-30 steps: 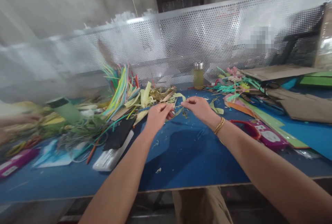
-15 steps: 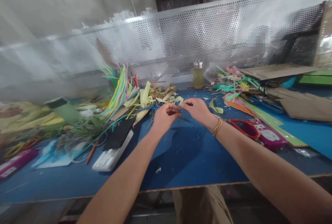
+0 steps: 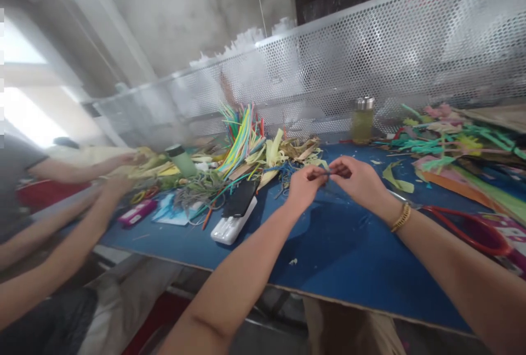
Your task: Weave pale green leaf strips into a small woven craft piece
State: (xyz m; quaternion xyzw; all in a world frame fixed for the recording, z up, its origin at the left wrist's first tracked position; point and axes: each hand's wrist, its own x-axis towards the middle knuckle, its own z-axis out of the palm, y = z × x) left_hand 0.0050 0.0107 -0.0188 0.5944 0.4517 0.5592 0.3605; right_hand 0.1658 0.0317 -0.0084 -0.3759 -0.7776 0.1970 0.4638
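My left hand and my right hand meet fingertip to fingertip above the blue tabletop. Both pinch at something small, thin and dark, too blurred to name. A gold bracelet circles my right wrist. Just behind my left hand lies a tangle of dark blue strands with pale dried husks. To the right of my right hand rests a curled green husk strip. Red-handled scissors lie partly behind my right forearm.
A co-worker's hands work over husks at the left. Nearby are a black phone on a white case, colourful stems and a green cup. A glass bottle stands before the perforated metal screen.
The view has swung left, so the table's contents appear shifted right and a co-worker has come into sight. My hands stay together, still pinching.
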